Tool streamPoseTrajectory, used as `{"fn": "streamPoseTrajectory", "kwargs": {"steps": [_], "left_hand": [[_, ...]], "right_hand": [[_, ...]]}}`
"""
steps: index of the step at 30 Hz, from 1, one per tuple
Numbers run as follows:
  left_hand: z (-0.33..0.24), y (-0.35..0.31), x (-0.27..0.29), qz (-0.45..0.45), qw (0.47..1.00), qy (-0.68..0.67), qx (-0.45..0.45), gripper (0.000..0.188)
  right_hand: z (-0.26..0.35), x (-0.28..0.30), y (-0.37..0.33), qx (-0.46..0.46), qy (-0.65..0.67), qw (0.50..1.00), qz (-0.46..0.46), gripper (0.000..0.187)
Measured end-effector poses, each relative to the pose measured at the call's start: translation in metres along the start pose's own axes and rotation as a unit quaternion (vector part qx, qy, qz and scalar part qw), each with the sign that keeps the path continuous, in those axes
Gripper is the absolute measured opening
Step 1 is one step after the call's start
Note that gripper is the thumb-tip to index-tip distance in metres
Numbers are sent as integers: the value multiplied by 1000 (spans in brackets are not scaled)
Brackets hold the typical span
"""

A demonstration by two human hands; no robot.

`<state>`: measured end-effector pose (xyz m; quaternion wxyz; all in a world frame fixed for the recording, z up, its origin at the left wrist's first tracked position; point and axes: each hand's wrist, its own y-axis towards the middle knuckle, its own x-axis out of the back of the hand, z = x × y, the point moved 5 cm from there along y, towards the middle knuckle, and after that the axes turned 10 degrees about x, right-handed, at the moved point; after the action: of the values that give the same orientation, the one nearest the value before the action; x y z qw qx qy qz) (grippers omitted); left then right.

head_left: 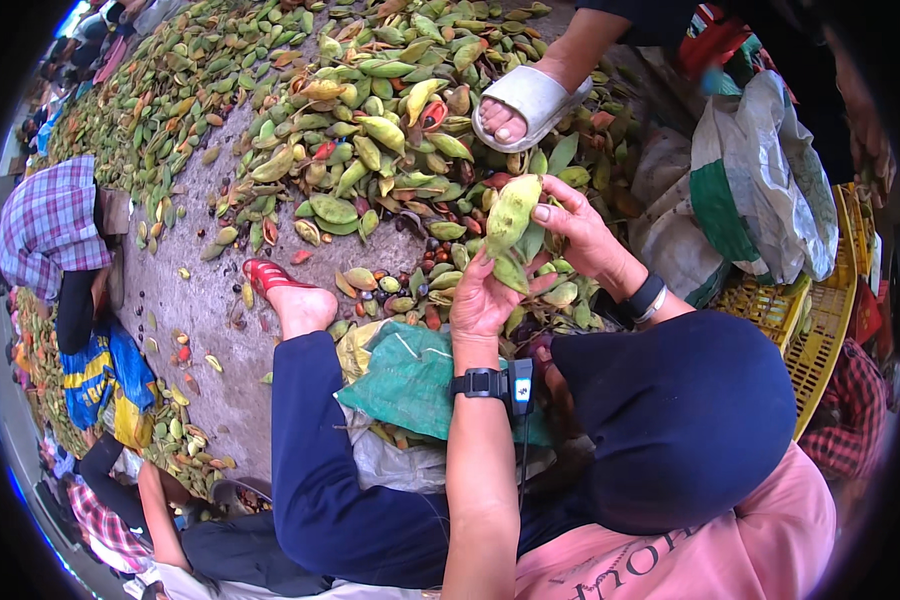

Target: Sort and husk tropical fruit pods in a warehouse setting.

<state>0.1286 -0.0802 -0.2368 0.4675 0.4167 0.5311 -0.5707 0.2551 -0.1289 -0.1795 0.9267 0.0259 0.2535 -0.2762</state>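
Yellow-green and plump, with dark specks on its skin and a tapered tip, a pod [513, 213] is pinched between the two hands. The left hand [482, 302] curls round the lower end of the clump; the right hand [592, 240] lays its thumb along the other side. A darker green piece shows between them, but I cannot tell how many pods are in the grip. Just beyond, toward 11 o'clock, lies a loose heap [385, 130] of ridged, boat-shaped pods, one split [433, 116] to a bright red inside. At 12 o'clock another person's foot wears a thick white sandal [548, 95]. A green woven sack [400, 385] crumples at 7 o'clock, and a red sandal [264, 272] sits at 9. Farther out, a wrinkled white-and-green sack [790, 180] slumps toward 2 o'clock, and a lattice-sided yellow plastic crate [835, 320] stands near 4.
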Motion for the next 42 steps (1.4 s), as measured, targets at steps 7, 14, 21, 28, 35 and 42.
{"fn": "streamPoseTrajectory", "kwargs": {"steps": [7,14,21,28,35,42], "left_hand": [[-7,-5,-18,-7,986,168,13,64],[-3,-7,-58,-44,971,235,6,62],[-4,-25,-60,-104,960,260,-9,58],[-35,-111,-113,-133,894,408,127,50],[-10,-212,-90,-116,522,785,314,49],[-4,-167,-12,-384,173,906,35,23]], "right_hand": [[16,-21,-3,148,-187,971,-8,43],[15,-22,-8,167,-172,968,-78,37],[-3,-29,-3,68,14,989,-128,29],[0,1,4,-55,207,973,-91,25],[4,-4,-18,-108,152,976,-107,49],[-6,-33,0,-128,220,963,-93,36]]}}
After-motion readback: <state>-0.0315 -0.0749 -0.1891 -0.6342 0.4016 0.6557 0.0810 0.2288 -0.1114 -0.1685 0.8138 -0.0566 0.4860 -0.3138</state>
